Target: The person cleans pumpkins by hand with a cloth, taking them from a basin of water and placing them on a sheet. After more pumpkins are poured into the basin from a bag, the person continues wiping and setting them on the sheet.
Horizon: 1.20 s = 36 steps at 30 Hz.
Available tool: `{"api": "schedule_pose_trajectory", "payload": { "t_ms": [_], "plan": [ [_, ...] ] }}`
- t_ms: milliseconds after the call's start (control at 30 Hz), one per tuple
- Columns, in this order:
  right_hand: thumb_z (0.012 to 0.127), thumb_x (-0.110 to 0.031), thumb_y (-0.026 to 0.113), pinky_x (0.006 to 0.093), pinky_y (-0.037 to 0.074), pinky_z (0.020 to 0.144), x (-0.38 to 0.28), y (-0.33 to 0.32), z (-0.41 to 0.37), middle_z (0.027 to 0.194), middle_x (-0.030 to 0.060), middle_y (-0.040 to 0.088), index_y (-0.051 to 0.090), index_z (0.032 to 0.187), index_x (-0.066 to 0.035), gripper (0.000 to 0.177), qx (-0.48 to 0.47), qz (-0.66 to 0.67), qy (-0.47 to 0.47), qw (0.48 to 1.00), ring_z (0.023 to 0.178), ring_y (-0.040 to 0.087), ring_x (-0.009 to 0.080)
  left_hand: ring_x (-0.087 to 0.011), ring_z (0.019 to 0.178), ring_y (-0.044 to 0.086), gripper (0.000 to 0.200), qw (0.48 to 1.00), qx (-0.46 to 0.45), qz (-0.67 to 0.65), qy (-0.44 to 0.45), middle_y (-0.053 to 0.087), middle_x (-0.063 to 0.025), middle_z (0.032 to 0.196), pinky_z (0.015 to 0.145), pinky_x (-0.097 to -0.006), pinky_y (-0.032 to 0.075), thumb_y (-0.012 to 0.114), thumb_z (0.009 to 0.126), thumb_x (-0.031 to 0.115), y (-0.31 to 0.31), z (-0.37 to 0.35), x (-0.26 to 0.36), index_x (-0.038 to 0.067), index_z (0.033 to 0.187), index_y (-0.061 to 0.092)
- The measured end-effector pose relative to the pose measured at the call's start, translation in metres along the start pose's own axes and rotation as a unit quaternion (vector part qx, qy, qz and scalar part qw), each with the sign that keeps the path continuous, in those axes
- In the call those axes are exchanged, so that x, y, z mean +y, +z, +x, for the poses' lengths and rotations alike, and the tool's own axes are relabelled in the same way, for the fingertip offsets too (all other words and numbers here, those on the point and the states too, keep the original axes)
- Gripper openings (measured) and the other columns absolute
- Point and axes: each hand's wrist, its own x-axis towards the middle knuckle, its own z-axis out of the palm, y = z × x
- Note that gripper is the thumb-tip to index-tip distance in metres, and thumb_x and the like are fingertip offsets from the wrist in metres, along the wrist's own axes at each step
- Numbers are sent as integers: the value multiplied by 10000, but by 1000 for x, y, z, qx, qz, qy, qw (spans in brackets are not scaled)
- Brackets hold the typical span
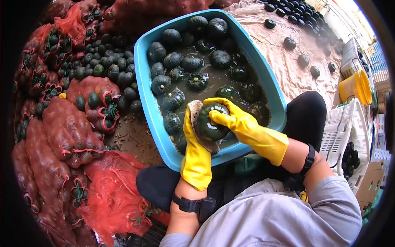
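Note:
Over the near end of a blue tub (142, 78), both my hands, in yellow rubber gloves, hold a wet dark green kabocha squash (210, 125). My left hand (196, 158) cups it from the left with a tan scrubbing pad (194, 112) between palm and skin; part of the pad shows below the squash. My right hand (234, 119) grips the squash from the upper right, thumb across its front. Murky water (212, 80) fills the tub, where several more kabocha squashes (191, 62) float or sit, some partly under the surface.
Red mesh sacks (68, 127) of squashes and loose squashes (107, 61) crowd the left. An orange-red net (115, 193) lies near my knee. On the right are a tan sheet (271, 45) with squashes, a yellow bucket (354, 87) and white crates (339, 127).

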Motion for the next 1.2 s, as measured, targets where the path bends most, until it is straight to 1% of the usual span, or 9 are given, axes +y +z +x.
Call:
{"api": "schedule_pose_trajectory", "payload": {
  "t_ms": [100, 200, 333, 600, 867, 967, 1067, 1100, 1200],
  "plan": [
    [1025, -331, 749, 320, 500, 1071, 22, 5, 6, 1265, 96, 677, 588, 1462, -89, 525, 164, 51, 4, 985, 1164, 639, 158, -266, 1145, 692, 493, 881, 97, -383, -260, 692, -77, 1306, 978, -455, 591, 687, 1026, 481, 47, -5, 62, 170, 1395, 591],
    [1097, -288, 649, 417, 472, 1095, 32, -12, 12, 1364, 195, 641, 586, 1466, -77, 429, 229, -193, -158, 941, 1230, 619, 310, -239, 1247, 649, 583, 994, 102, -41, -25, 632, -80, 1441, 1057, -397, 551, 729, 1051, 360, 55, -16, 19, 149, 1537, 486],
    [1053, -176, 690, 470, 470, 1075, 14, -1, 9, 1290, 249, 640, 598, 1445, -43, 424, 183, -351, -306, 866, 1168, 611, 406, -236, 1268, 645, 568, 970, 57, -225, -80, 639, -107, 1430, 1086, -365, 542, 731, 1064, 267, 51, -14, 38, 106, 1542, 471],
    [1061, -243, 703, 438, 466, 1133, 21, -3, 21, 1329, 229, 639, 598, 1455, -59, 447, 221, -270, -252, 903, 1258, 619, 381, -254, 1204, 690, 595, 990, 99, -5, -99, 705, -136, 1377, 1027, -356, 539, 601, 1104, 464, 26, 3, 21, 79, 1553, 533],
    [1109, -381, 622, 299, 457, 1089, -7, -17, 19, 1277, 54, 678, 655, 1435, -153, 399, 239, -154, -116, 952, 1195, 610, 133, -307, 1126, 722, 493, 910, 103, -378, -139, 726, -149, 1264, 965, -481, 601, 538, 1098, 496, 17, 9, 45, 85, 1326, 687],
    [1088, -392, 654, 318, 454, 1113, -8, -25, 25, 1288, 74, 678, 657, 1427, -130, 428, 264, -179, -143, 937, 1208, 618, 163, -362, 1385, 562, 679, 837, -75, -542, -27, 578, -136, 1519, 1181, -560, 441, 477, 1073, 637, 5, 14, 62, 124, 1512, 548],
    [1065, -398, 682, 345, 457, 1123, -7, -30, 25, 1298, 93, 682, 650, 1429, -119, 459, 265, -187, -143, 935, 1231, 620, 189, -419, 1431, 512, 744, 977, -32, 172, 120, 542, -170, 1557, 1221, -586, 390, 535, 1033, 602, 11, 3, 82, 76, 1556, 481],
    [1063, -397, 685, 346, 458, 1122, -9, -27, 25, 1299, 95, 683, 649, 1429, -120, 461, 269, -202, -143, 931, 1232, 620, 190, -445, 1430, 508, 759, 846, -34, 500, 184, 544, -190, 1550, 1220, -593, 386, 565, 1016, 577, 16, 8, 79, 48, 1552, 470],
    [1049, -399, 698, 342, 459, 1119, -18, -25, 20, 1312, 106, 683, 651, 1430, -131, 468, 270, -211, -114, 933, 1237, 628, 203, -432, 1327, 560, 704, 643, -125, 713, 249, 601, -193, 1402, 1151, -566, 427, 624, 967, 530, 21, 26, 29, 20, 1445, 537]
  ]
}}
